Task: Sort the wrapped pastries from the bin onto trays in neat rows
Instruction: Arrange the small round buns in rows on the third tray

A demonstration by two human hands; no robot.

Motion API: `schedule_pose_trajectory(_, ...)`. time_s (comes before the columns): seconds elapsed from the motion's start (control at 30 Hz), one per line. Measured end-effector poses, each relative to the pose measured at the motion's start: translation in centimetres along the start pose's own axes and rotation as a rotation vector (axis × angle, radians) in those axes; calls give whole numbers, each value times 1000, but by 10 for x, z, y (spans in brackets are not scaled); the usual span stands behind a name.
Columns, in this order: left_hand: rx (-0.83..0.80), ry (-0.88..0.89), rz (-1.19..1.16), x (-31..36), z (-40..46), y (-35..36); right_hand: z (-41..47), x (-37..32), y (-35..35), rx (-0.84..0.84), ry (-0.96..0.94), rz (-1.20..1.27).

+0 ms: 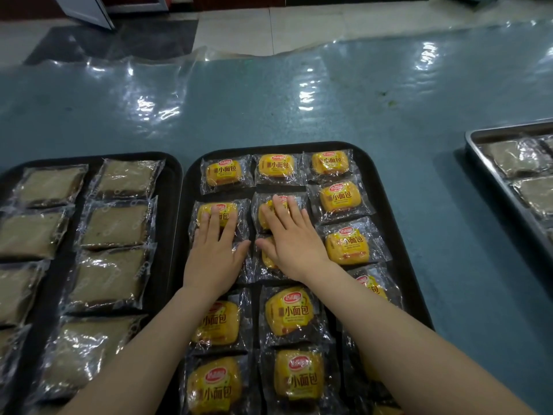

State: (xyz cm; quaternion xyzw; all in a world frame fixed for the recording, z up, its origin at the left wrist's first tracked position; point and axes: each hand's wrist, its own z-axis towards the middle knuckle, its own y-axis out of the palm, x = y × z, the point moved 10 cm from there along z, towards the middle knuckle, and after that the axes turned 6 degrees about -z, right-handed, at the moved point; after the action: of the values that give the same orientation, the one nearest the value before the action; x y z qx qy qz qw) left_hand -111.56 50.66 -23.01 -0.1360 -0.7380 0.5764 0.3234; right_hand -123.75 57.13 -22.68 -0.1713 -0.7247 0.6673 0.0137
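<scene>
Left hand (214, 253), right hand (291, 244) flat, fingers straight, pressing crinkly clear-wrapped yellow buns (288, 314) on black rounded tray (401, 265).

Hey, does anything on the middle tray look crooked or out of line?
Mostly neat. On the black tray, the right column's third yellow pastry sits slightly tilted, its wrapper corner reaching toward the rim. Both hands, left and right, lie flat on the middle packs.
</scene>
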Motion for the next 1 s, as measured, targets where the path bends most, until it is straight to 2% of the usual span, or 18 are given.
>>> schedule_pose_trajectory(0.17, 38, 21, 2, 3, 5, -11, -1, 0, 1, -32, -14, 26)
schedule_pose_trajectory(0.4, 78, 68, 12, 7, 46, -30, 39, 13, -32, 78, 29, 42)
schedule_pose_trajectory(0.6, 55, 105, 68, 8, 98, -32, 82, 34, -31, -9, 60, 10)
schedule_pose_trajectory(0.73, -47, 91, 104, 0, 111, -18, 88, 35, -23, -72, 70, -3)
schedule_pose_trajectory(0.9, 46, 126, 50, 8, 93, -29, 69, 37, -42, 79, 36, -38)
schedule_pose_trajectory(1.0, 38, 138, 19, 24, 79, -29, 52, 66, -50, 98, 111, -85)
